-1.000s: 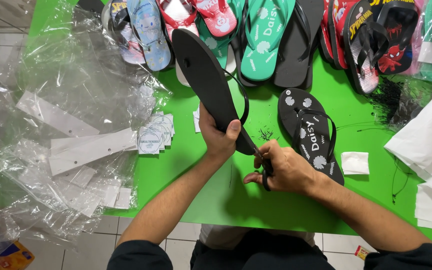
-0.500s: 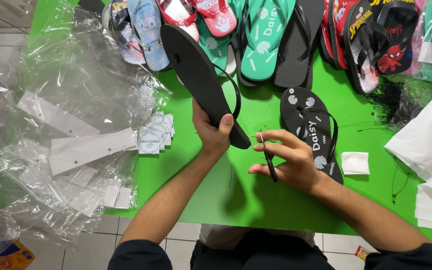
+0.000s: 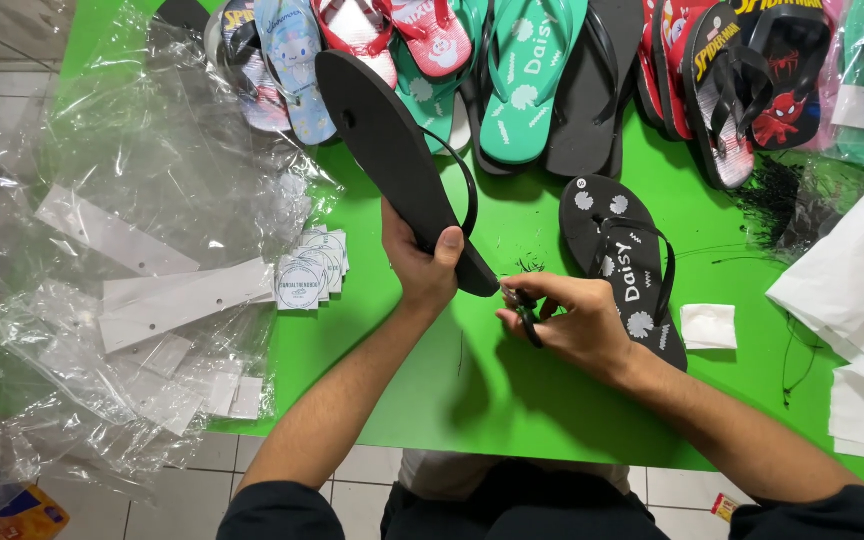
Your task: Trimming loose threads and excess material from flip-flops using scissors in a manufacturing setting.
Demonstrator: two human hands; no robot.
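Green table (image 3: 512, 420) fills the view, tiled floor showing below its near edge. Landmark: the black sandal (image 3: 397, 165) you hold up, sole toward the camera.

Your left hand (image 3: 420, 262) is closed around the heel end of that sandal, thumb over the edge, holding it tilted above the table with the toe end pointing away and to the left. The strap shows as a thin loop on its right side.

Your right hand (image 3: 570, 322) sits just right of the heel, fingers curled shut on a small dark tool (image 3: 526, 320); its tip meets the heel edge. You cannot tell exactly what kind of tool it is.

Right of the held sandal, its apparent mate, a flower sandal (image 3: 624, 262), lies flat on the table, upper side up, strap in place. A white tag (image 3: 708, 326) lies further right.

Left of the held sandal: a stack of round labels (image 3: 304, 280), then crumpled clear bags (image 3: 142, 250) with white card strips. Beyond it: a row of coloured sandals (image 3: 532, 80), none in bags.

Progress, judged: work on the held sandal's heel is in hand, not finished. Labels and bags lie untouched, so tagging and bagging appear still to do.
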